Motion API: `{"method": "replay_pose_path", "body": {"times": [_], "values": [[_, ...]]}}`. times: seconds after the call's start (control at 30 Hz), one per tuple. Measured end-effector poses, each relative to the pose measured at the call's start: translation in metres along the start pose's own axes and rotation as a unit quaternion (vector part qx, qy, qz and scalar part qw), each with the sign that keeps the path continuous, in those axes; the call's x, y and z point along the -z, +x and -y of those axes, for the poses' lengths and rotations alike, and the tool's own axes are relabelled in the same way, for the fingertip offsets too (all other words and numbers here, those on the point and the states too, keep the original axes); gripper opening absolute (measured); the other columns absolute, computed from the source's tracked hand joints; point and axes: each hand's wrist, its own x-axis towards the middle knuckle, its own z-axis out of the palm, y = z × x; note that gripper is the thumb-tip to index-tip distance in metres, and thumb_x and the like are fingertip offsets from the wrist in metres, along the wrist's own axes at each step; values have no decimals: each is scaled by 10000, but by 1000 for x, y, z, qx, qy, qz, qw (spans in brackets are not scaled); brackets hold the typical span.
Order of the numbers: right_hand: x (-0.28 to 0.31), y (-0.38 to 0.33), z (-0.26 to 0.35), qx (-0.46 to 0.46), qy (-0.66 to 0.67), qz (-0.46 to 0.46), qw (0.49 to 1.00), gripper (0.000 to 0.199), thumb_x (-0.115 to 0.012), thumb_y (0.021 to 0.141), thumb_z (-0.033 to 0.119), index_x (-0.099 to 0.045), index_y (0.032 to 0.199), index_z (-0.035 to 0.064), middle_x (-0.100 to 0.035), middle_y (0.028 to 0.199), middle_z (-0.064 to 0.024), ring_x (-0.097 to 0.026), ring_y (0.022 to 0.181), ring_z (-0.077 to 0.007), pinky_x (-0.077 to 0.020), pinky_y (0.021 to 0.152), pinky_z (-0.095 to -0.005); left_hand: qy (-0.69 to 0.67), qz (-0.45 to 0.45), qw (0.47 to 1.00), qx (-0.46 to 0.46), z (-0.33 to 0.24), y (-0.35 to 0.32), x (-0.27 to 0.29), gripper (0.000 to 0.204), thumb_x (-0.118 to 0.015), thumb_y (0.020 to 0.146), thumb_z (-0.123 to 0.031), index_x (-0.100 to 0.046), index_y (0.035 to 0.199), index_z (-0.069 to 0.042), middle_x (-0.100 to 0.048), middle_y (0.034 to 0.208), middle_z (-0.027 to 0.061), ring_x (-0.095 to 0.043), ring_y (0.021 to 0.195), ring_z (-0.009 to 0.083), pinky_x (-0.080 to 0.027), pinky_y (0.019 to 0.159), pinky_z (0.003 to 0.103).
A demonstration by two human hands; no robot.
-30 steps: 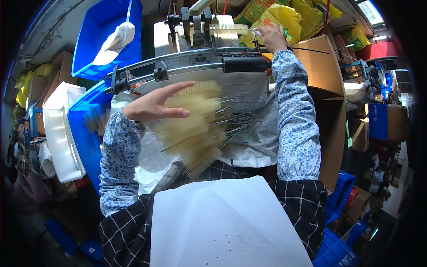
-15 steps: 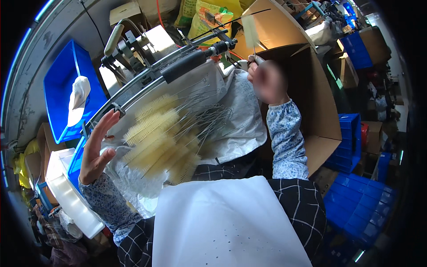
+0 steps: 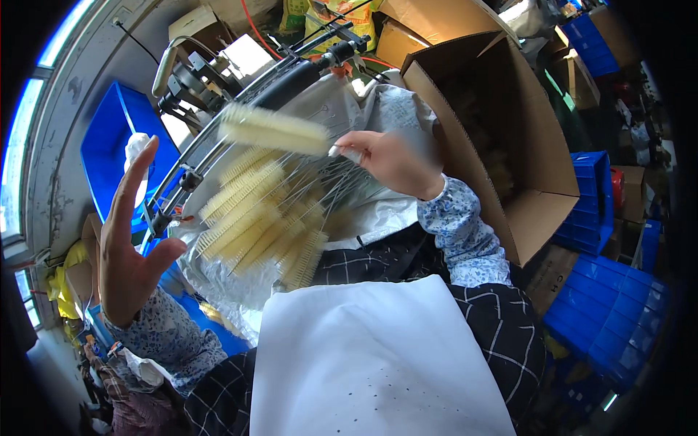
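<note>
In my right hand (image 3: 389,161), the fingertips pinch the wire end of a cream bottle brush (image 3: 275,129). Its bristle head points left, slightly blurred, above the heap of similar brushes (image 3: 254,211). Those lie with bristles toward the lower left and thin looped wire handles toward the upper right, on a white plastic sheet (image 3: 407,109) by my lap. My left hand (image 3: 131,254) is raised at the left with the fingers up and the thumb apart, holding nothing. It is nearest to the lower end of a metal rail frame (image 3: 190,180).
Beyond the heap stands a machine with a black roller (image 3: 291,83). An open cardboard box (image 3: 534,218) is at the right, brushes dimly visible inside. Blue crates (image 3: 607,320) stand farther right; a blue bin (image 3: 102,149) is at the left. White cloth (image 3: 371,349) covers my lap.
My right hand has come left and nearer from beside the cardboard box, swinging the brush from upright to sideways over the heap. My left hand has risen and shifted left, still open.
</note>
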Motion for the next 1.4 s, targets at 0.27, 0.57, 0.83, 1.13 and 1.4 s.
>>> {"method": "replay_pose_path", "body": {"times": [0.27,0.57,0.83,1.13,1.4], "values": [[-18,-34,-11,-184,91,129,970,286,-510,875,230,-550,1026,-11,-619,904,-128,-618,786,-211,-487,683,-294,165,390,904,53,-6,91,-105,1089,-576,682,-636,-87,1331,90,-140,1365,312,-145,1301,368,-172,1063,382],[-64,-93,-52,-497,680,10,540,557,-521,850,414,-445,1182,-26,-467,1210,-182,-437,1139,-261,-361,960,-357,114,384,913,77,67,114,-188,1221,-670,570,-636,-17,1360,29,-156,1367,299,-139,1297,388,-110,1070,400],[-144,-63,-103,-463,606,-13,647,909,-546,647,709,-418,1260,50,-396,1319,-115,-325,1228,-233,-215,1024,-370,-32,423,901,89,63,125,-197,952,-712,639,-382,-188,1324,22,-321,1314,225,-320,1226,320,-245,1038,356],[-138,-58,-91,-338,693,-50,635,772,-627,649,626,-507,1165,64,-530,1176,-85,-448,1106,-205,-324,953,-350,-97,462,875,103,67,111,-218,764,-667,717,-350,-317,1268,49,-440,1228,173,-422,1131,247,-306,983,332],[-127,-56,-89,-308,713,-50,628,704,-612,705,578,-470,1162,62,-560,1083,-82,-509,1008,-183,-381,910,-322,-171,494,843,128,32,107,-230,866,-655,729,-446,-237,1320,28,-366,1303,193,-365,1199,248,-272,1012,334]]}}
